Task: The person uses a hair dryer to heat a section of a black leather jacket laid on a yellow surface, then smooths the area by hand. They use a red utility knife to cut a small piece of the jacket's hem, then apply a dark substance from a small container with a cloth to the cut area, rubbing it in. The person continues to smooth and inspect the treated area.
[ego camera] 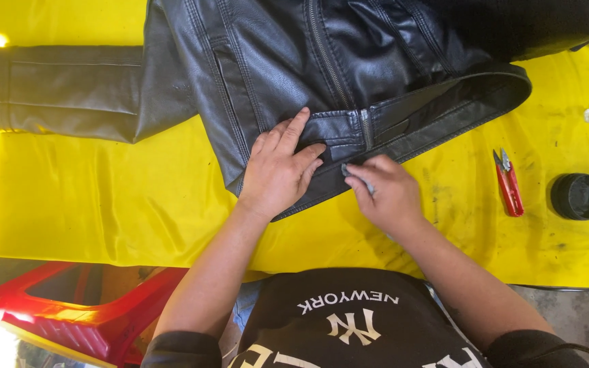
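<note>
From the head view, the work looks to be at the hem of the black jacket point(267, 61), which lies across the far half of the yellow surface point(103, 211). The left hand point(279, 167) presses flat with fingers spread on the hem. Just beside it, the right hand point(384, 191) is pinched on a small grey tool point(359, 178) touching the hem's edge, so the next move likely calls for a firm hold and fine strokes; red snips point(509, 182) and a black cap point(579, 196) lie toward the right edge.

One black leather jacket point(274, 75); one pair of red-handled thread snips point(509, 182); one round black pot point(579, 196); one yellow table cover point(124, 204); one red plastic stool point(69, 310).
</note>
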